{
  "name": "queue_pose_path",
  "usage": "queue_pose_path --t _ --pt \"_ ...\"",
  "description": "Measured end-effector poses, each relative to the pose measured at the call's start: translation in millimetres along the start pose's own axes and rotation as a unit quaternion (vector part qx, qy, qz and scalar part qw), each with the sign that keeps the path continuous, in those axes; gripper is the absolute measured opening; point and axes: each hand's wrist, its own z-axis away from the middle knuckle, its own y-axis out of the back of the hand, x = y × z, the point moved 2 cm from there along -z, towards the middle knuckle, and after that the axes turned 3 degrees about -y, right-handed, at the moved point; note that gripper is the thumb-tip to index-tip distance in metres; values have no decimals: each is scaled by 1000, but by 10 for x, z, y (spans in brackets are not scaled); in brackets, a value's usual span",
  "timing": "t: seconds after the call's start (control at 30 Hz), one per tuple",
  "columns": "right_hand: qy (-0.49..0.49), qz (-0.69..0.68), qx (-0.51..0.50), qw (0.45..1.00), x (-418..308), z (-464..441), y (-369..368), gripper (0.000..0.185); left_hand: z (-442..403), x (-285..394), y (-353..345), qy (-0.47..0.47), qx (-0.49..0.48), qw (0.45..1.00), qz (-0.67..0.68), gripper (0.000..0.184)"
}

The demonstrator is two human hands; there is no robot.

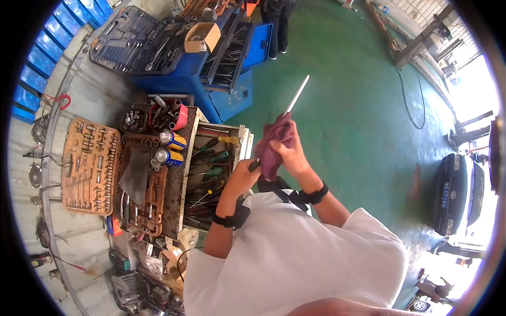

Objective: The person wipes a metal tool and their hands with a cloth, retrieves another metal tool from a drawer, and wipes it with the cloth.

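Note:
A long screwdriver (299, 95), with a bright straight shaft and a dark handle end, points up and away over the green floor. My left hand (241, 178) is closed around its handle. Wrapped about the shaft is a purple-maroon rag (272, 157), which my right hand (289, 151) grips with thumb and fingers. The rag hides the middle of the shaft, and the exact tip shape is too small to tell. Just left of my left hand, an open drawer (235, 130) holds several screwdrivers (213, 171) with green and yellow handles.
On the bench stand two spray cans (172, 140), a red bin of sockets (176, 117) and an open socket case (90, 166). A blue tool cabinet (232, 102) has its drawers pulled out. Another person (275, 23) stands beyond it. A dark car (454, 195) is at the right.

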Motion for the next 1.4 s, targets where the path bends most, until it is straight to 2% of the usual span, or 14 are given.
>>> queue_pose_path --t 0.13,0.23,0.4,0.53,0.67,0.9,0.97,1.03,1.1,1.17,1.23,1.3,1.37,1.4 --pt "59 92 8 994 -312 -57 10 51 125 -16 48 -28 -8 999 -17 21" --pt "112 -42 41 992 -679 -130 -66 44 284 -21 86 33 -34 999 -25 22" --pt "32 -51 -1 998 -468 -67 -291 41 341 -105 90 37 -24 995 92 18" --pt "-30 66 -71 995 -43 200 -599 48 360 -178 173 33 20 988 150 14" --pt "12 210 -136 968 38 94 -788 45 382 -359 254 -12 61 984 166 15" --pt "56 43 -99 993 -345 -247 -1047 35 506 -331 508 -25 78 996 40 28" --pt "43 42 -105 993 -292 -224 -1095 40 561 -366 505 -111 148 983 8 28" --pt "29 112 -148 982 -39 -174 -1038 49 622 -285 559 -18 118 992 49 27" --pt "9 176 -166 970 344 -86 -966 59 636 -120 569 -147 147 976 69 33" --pt "88 283 -217 930 574 107 -1039 66 645 -178 634 -108 134 985 18 44" --pt "60 298 -208 930 542 170 -1075 68 681 -124 658 -129 156 979 -15 60" --pt "31 309 -195 931 540 173 -1068 70 638 -242 579 -179 159 971 -7 64" --pt "113 424 -186 879 524 157 -1029 69 612 -472 576 -225 159 961 -3 69" --pt "111 423 -188 880 493 145 -1013 69 619 -535 608 -175 132 976 -5 68"
